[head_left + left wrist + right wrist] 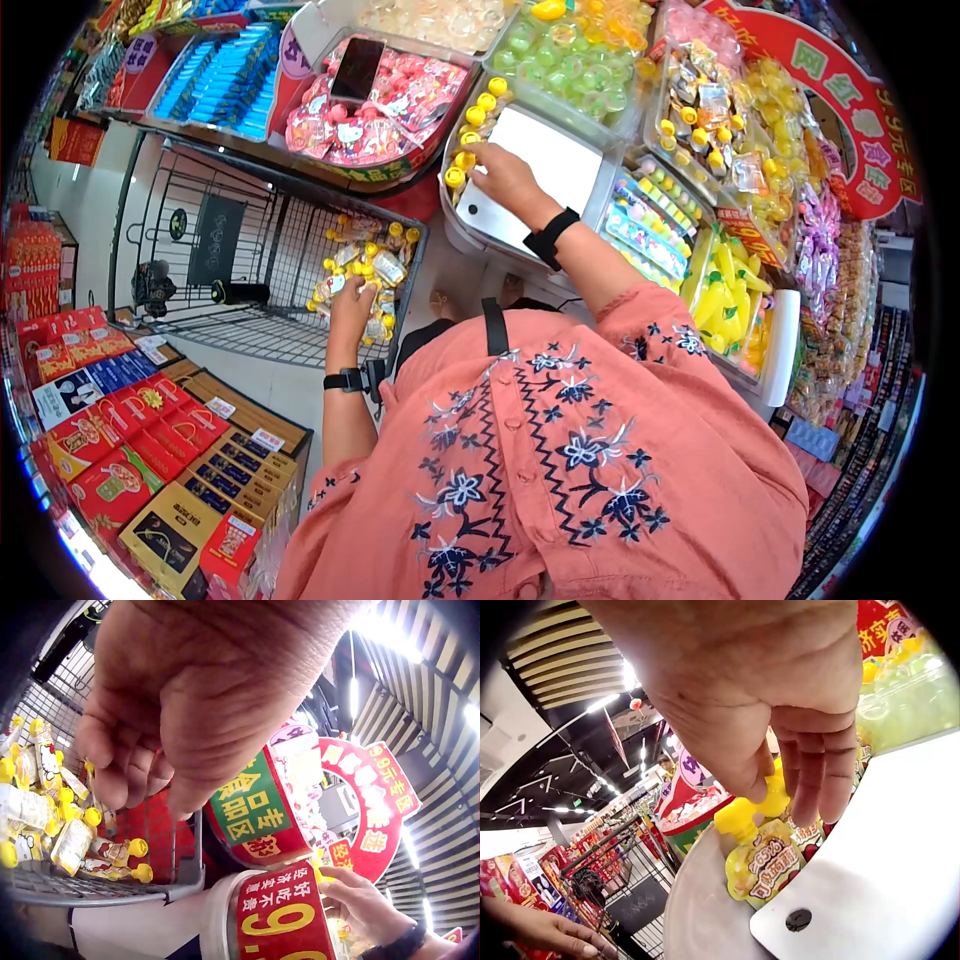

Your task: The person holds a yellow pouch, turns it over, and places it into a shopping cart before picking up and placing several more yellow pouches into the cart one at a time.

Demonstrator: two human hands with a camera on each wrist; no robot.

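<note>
My right hand (pixel 510 178) reaches into the end of a white-walled bin (pixel 686 900), thumb and fingers about the yellow cap (pixel 777 791) of a jelly pouch. Another jelly pouch (pixel 763 862) leans in front, printed with Chinese lettering. A white board (pixel 540 165) with a round hole covers most of this bin. Low inside the shopping cart (pixel 412 270), my left hand (pixel 350 310) hangs over a heap of yellow-capped jelly pouches (pixel 71 844). Its fingers (pixel 112 784) are loosely bent and spread from the thumb, with nothing visibly held between them.
A dark phone (pixel 358 68) lies on pink wrapped sweets (pixel 420 100) beyond the bin. Green jelly cups (pixel 570 65) and yellow banana-shaped packs (pixel 725 285) fill neighbouring bins. Red gift boxes (pixel 120 430) are stacked at the left, past the cart.
</note>
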